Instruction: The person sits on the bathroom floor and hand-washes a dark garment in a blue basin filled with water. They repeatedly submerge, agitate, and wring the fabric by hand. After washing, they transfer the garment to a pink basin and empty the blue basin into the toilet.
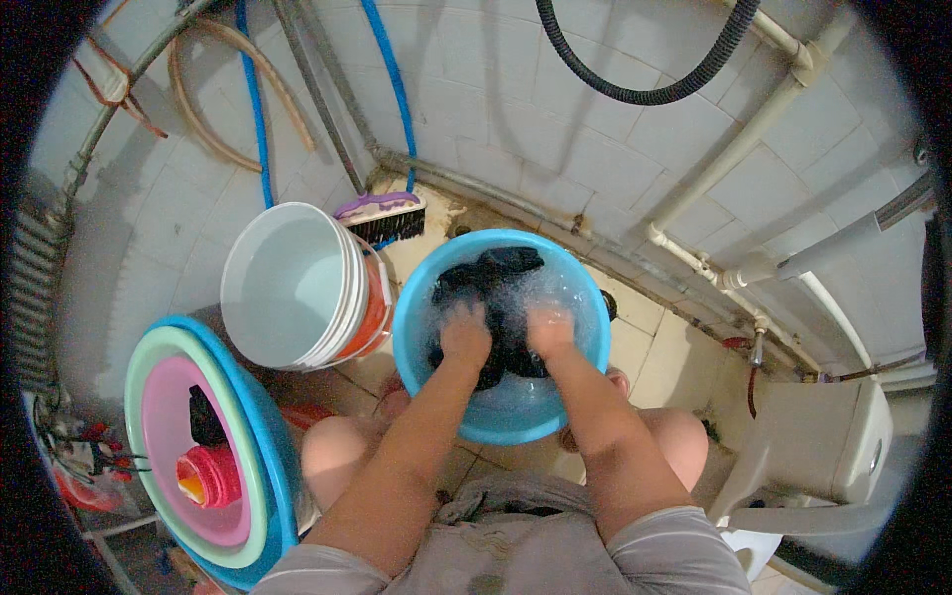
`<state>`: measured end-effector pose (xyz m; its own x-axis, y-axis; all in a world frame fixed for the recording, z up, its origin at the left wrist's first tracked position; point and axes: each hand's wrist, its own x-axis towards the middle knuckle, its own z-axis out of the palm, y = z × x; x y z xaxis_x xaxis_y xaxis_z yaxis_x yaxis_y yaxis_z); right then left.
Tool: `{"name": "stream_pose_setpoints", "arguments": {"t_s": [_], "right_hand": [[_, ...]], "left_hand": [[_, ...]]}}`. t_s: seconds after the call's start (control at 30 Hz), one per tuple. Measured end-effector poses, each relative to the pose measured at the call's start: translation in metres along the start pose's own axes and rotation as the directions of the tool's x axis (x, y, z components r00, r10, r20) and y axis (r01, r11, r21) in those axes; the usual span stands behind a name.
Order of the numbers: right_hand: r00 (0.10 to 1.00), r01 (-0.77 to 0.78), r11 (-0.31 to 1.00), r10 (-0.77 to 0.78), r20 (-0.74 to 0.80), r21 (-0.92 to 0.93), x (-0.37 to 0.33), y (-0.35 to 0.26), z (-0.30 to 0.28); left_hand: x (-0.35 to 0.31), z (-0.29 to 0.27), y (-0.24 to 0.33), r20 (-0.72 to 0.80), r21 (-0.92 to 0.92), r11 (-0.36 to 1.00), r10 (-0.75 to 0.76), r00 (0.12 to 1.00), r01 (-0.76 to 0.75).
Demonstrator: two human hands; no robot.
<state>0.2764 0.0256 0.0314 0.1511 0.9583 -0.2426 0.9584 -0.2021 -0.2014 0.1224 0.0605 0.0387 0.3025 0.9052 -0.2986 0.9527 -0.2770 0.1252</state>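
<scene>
A light blue basin (503,433) stands on the floor between my knees, holding soapy water and a wet black cloth (511,261). Foam covers much of the cloth, so its kind of garment does not show. My left hand (466,335) is down in the basin, its fingers bent and closed on the cloth at the left side. My right hand (548,329) reaches into the foam at the right, against the cloth. Suds and water hide most of its fingers, so its grip cannot be made out.
Left of the basin stands a white bucket (288,288) with water, a purple-backed scrub brush (387,216) behind it. Stacked blue, green and pink basins (159,397) lean at lower left, with a red container (210,476) inside. A toilet (813,446) is at right; pipes run along the tiled wall.
</scene>
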Motion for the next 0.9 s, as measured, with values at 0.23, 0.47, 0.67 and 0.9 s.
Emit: {"name": "stream_pose_setpoints", "arguments": {"t_s": [0.23, 0.47, 0.67, 0.9], "right_hand": [[0.965, -0.166, 0.887, 0.057, 0.256, 0.43, 0.018, 0.009, -0.021], [0.939, 0.1, 0.803, -0.272, 0.211, 0.588, -0.023, 0.02, -0.054], [0.766, 0.491, 0.55, -0.642, -0.034, 0.676, -0.098, -0.012, -0.157], [0.933, 0.309, 0.566, -0.336, -0.128, 0.764, -0.099, -0.035, -0.165]], "left_hand": [[-0.025, -0.059, -0.025, 0.34, -0.148, 0.989, 0.062, 0.938, -0.012], [-0.09, -0.179, -0.019, -0.084, -0.651, 0.674, 0.393, 0.916, -0.349], [-0.167, -0.278, 0.008, -0.172, -0.975, 0.092, 0.277, 0.945, -0.204], [-0.137, -0.264, -0.01, -0.159, -0.914, -0.401, 0.214, 0.964, -0.062]]}}
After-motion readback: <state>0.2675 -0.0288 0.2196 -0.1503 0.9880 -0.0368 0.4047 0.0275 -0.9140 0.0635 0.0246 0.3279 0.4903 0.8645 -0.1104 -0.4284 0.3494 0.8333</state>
